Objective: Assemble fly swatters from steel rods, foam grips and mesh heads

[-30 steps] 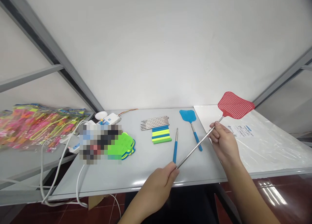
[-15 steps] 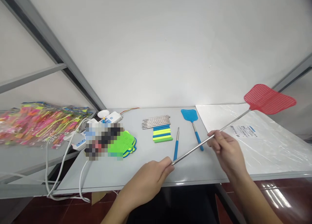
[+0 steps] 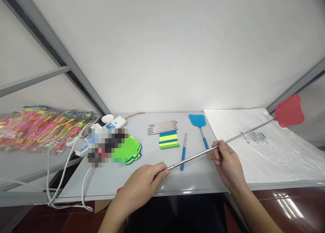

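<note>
A red fly swatter (image 3: 289, 111) with a long metal telescopic rod stretches across in front of me, its head at the far right. My left hand (image 3: 144, 180) is closed around the lower end; a bit of red shows behind that wrist. Farther up the rod, my right hand (image 3: 225, 160) pinches the metal between thumb and fingers. Below the rod lies a blue-handled metal rod (image 3: 183, 155) without a head. A blue fly swatter (image 3: 197, 120) rests on the table beyond, its handle end partly hidden by my right hand.
Behind are a row of metal rods (image 3: 162, 127) and several blue, yellow and green handle sleeves (image 3: 169, 140). Green swatter heads (image 3: 130, 150) are stacked left, near a power strip (image 3: 118, 122) with white cables. Bagged colourful goods (image 3: 45, 130) lie far left; a white wrapped package (image 3: 279, 158) lies right.
The swatter's handle end has shifted left and its head has moved right and turned. Both my hands have moved left, still gripping it. A red bit now shows behind my left wrist.
</note>
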The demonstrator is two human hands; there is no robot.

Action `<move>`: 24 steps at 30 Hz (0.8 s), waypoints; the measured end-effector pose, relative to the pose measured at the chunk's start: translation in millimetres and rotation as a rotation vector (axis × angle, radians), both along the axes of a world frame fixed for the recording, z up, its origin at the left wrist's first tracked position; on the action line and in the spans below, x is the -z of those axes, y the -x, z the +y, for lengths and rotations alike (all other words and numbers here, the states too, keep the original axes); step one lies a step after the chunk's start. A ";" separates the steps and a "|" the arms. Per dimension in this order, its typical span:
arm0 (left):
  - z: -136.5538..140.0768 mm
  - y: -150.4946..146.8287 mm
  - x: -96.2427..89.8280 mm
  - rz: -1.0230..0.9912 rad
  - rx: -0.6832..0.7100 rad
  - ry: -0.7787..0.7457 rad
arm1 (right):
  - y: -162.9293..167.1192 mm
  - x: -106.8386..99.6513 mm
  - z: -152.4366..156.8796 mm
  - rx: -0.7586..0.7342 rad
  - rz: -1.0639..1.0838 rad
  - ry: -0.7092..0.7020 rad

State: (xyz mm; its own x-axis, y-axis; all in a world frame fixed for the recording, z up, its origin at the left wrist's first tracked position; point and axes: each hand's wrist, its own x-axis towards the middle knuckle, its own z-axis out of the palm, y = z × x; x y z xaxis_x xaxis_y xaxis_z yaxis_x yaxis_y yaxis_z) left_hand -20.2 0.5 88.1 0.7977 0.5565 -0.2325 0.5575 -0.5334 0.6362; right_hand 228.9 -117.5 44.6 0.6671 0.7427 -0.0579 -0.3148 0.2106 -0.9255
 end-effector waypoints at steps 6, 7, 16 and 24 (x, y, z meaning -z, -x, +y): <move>9.7 18.2 7.5 -0.012 0.029 0.145 | -40.1 -13.9 -12.6 0.167 0.045 -0.052; 10.8 21.0 7.9 -0.008 0.030 0.158 | -48.5 -18.2 -13.7 0.189 0.038 -0.060; 4.2 11.8 2.2 -0.031 -0.037 0.068 | -22.1 -13.5 0.0 0.130 0.024 -0.026; 1.4 9.8 4.4 -0.089 -0.116 0.008 | 4.5 -1.7 1.6 -0.051 -0.009 0.025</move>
